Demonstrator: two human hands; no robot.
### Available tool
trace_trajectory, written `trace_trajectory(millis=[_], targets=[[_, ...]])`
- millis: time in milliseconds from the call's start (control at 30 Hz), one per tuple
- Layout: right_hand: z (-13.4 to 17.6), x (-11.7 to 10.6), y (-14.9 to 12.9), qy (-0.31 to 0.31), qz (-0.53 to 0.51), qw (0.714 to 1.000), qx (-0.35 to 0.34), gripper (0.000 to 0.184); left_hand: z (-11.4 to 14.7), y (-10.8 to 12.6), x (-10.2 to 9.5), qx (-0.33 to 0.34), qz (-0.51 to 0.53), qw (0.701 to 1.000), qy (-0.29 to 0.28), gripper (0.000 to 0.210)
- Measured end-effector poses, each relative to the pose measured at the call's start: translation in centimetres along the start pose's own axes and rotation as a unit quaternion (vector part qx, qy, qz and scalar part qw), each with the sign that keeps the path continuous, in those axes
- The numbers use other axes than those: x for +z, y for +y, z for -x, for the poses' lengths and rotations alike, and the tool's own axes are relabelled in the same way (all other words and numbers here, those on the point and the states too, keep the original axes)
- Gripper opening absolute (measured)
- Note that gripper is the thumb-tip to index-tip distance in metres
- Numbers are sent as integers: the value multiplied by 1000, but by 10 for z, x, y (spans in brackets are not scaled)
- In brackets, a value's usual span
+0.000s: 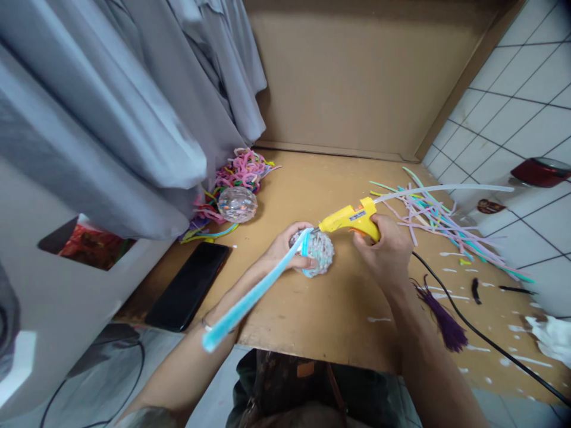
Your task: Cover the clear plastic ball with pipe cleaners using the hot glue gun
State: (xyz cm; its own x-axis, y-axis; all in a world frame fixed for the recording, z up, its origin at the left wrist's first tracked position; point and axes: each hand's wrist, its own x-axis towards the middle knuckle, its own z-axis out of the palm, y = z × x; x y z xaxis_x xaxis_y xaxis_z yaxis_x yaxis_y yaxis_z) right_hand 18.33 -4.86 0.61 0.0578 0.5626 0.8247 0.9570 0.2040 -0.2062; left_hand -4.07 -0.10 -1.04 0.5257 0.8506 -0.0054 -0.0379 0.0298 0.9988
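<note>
My left hand (288, 245) is closed round a pale, clear-looking ball (322, 254) with a textured surface. A light-blue pipe cleaner (254, 294) wraps partly over the ball, and its long free end sticks out toward me above my left forearm. In my right hand (387, 249) is a yellow hot glue gun (350, 219), fingers wrapped round its handle. The gun's nozzle meets or nearly meets the pipe cleaner at the top of the ball; exact contact I cannot tell. A long translucent glue stick (446, 188) juts from the gun's back.
Another clear ball (238, 204) sits by a heap of colourful pipe cleaners (245, 169) at left. A black phone (190, 285) lies near the front edge. At right are pastel pipe cleaners (428, 214), a purple tassel (446, 321), a black cord (473, 333) and white tissue (551, 336).
</note>
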Motion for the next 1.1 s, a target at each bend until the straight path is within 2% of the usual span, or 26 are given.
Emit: trace_trajectory(millis=[300,567,767,1100], targets=[[-2,-4,-3,3,-23,1000,-3,15,1,2,0,3,-3,1000,-4,74],[-4,-7,-4,1,-20,1000,21,14,0,0,-1,-1,-6,1000,-5,76],[-2,-5,-3,4,17,1000,3,14,-1,-2,-1,14,1,1000,1,77],[-4,-8,-3,-5,-10,1000,-4,13,-1,1,0,12,-1,1000,-7,75]])
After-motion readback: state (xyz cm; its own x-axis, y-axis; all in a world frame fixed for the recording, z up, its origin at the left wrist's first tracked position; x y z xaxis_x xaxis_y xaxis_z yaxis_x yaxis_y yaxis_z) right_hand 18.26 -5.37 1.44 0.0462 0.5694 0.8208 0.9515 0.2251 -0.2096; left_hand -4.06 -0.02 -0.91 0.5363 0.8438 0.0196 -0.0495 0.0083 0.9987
